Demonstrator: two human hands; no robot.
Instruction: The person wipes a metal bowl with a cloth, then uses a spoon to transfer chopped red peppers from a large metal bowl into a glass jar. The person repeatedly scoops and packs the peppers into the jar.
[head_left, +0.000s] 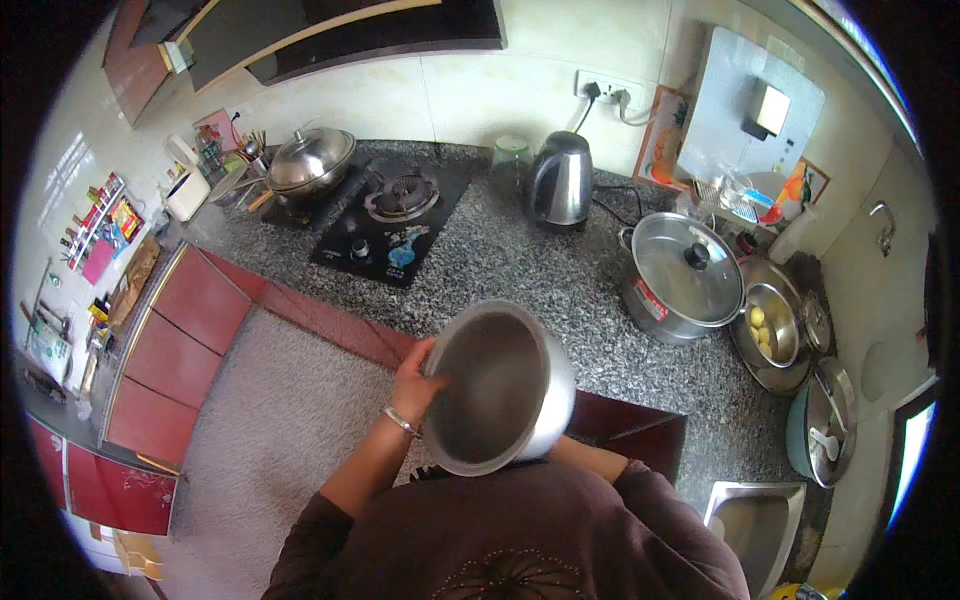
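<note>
A deep, round metal pot (555, 382) is held tilted in front of my body, its opening turned towards the left. It looks like a rice cooker's inner pot, and no contents show inside. My left hand (418, 386) grips the left rim, thumb over the inner side; a bracelet circles that wrist. On the lower right, my right hand (559, 448) reaches behind the pot and holds it from the underside. The pot hides most of that hand, fingers included. Beyond the pot lies the speckled granite countertop (480, 255).
Ahead is a gas hob (390, 225) with a lidded wok (309, 165). An electric kettle (561, 180), a lidded steel pot (679, 300) and a bowl of yellowish round items (780, 330) line the counter. A basin (806, 427) and sink (757, 491) are at right.
</note>
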